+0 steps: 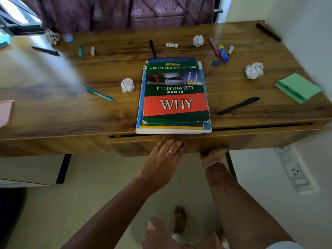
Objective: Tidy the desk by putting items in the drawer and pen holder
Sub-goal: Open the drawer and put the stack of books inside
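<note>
Drawer (255, 139) open a crack. Left hand (166, 156) flat on front; right hand (212, 154) under it, fingers hidden, grip unclear. Pull straight, slow; book stack (175, 97) sits at edge.

A wood-grain finish with a soft sheen is shown by the desk (71, 108). The book (176, 105) is covered in smooth card, frayed at one corner. The crumpled ball (127, 85) at frame centre is creased paper; the curtain (125, 13) along the top, patterned cloth.
</note>
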Tool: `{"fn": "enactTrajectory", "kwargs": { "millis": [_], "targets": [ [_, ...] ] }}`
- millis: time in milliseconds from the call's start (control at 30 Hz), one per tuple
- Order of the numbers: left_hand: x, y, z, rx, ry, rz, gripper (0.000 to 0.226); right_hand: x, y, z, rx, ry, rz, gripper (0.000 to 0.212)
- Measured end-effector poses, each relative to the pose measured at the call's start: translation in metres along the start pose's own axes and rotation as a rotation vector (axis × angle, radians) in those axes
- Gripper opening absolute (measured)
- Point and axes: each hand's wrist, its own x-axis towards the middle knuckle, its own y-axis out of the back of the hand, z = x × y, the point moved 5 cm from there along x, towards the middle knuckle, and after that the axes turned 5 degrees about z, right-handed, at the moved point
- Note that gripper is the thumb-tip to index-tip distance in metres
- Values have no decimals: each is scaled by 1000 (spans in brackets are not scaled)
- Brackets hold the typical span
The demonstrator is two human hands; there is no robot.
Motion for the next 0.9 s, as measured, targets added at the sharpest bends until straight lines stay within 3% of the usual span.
{"fn": "enactTrajectory", "kwargs": {
  "millis": [167,333,500,567,633,667,800,900],
  "targets": [
    [-15,14,19,-92,-55,43,56,-22,35,3,35,14,57,77],
    [-26,31,28,-271,77,-81,63,-50,71,12,75,-67,49,87],
    [-47,40,46,-335,101,-80,58,-82,103,1,-36,63,78,64],
    [-54,41,54,-360,144,-65,55,-95,114,-3,-167,112,202,60],
    [-60,40,60,-390,191,-56,50,-116,126,-16,-297,281,452,58],
    [-62,40,62,-403,204,-53,48,-129,126,-25,-341,455,499,57],
    [-68,44,66,-487,268,-50,42,-188,110,-41,-704,1204,208,66],
    [-72,50,70,-537,295,-36,36,-210,95,-40,-1308,1489,57,53]
  ]
}}
